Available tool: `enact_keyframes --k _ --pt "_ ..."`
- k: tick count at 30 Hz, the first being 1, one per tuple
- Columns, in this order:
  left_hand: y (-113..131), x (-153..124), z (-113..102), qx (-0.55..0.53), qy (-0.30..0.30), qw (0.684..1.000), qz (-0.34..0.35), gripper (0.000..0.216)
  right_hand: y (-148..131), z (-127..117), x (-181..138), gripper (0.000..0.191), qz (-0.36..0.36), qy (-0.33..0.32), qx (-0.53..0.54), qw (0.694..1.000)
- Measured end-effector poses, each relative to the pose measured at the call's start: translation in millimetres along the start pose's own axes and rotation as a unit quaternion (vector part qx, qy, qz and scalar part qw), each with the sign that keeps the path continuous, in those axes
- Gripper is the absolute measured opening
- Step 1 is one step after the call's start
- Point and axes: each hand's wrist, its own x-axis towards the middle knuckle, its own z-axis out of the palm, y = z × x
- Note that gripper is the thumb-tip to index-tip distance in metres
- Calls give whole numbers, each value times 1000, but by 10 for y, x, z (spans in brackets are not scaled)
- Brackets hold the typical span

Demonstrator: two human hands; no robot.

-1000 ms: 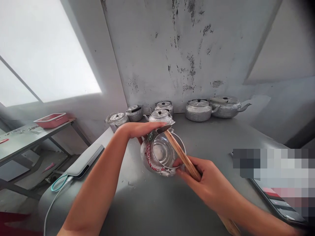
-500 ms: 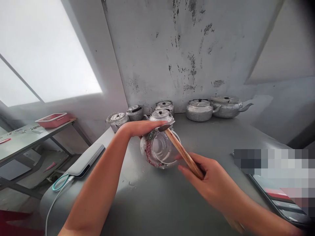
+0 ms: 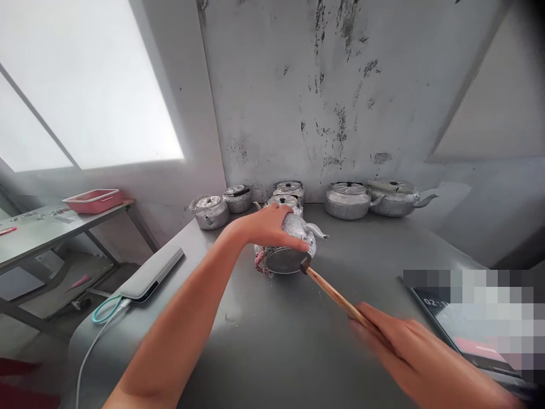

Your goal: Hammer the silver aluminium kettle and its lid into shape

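Note:
A small silvery metal kettle [image 3: 293, 226] is tipped on the table, its spout pointing right and a dark round face turned toward me. Red and green cord wraps its handle [image 3: 261, 263] on the left. My left hand [image 3: 272, 226] grips the kettle from above, thumb along the near right side and fingers over the top. In my right hand [image 3: 392, 338] is a hammer [image 3: 334, 294] with a pale wooden handle. The small dark hammer head lies against the kettle's near right edge, just below my left thumb.
Several metal kettles stand along the wall, among them a wide one [image 3: 347, 200] and a long-spouted one [image 3: 392, 197]. A power bank [image 3: 153, 272] with a cable lies at left. A phone-like device [image 3: 434, 312], partly blurred out, is at right. A pink basket [image 3: 94, 201] sits on a side table.
The kettle has been turned, so its spout now shows at the right. My left hand has shifted to grip its top. My right hand and the hammer have moved lower and to the right.

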Motion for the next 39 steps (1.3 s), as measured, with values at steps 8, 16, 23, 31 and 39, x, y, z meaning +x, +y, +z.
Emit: enact_keyframes --k 8,16,23,31,39 --pt "173 -101 39 -6 -26 999 28 116 -428 92 273 37 86 -151 134 976" --pt "236 -138 149 28 -16 999 45 111 -677 293 480 39 156 -249 278 914" --pt "324 -142 117 14 -47 998 24 111 -633 268 421 42 203 -251 349 880" --pt "346 -93 128 28 -58 998 14 111 -621 297 397 44 216 -228 376 872" --pt "312 -80 120 20 -61 998 15 113 -655 282 387 39 213 -233 364 876"
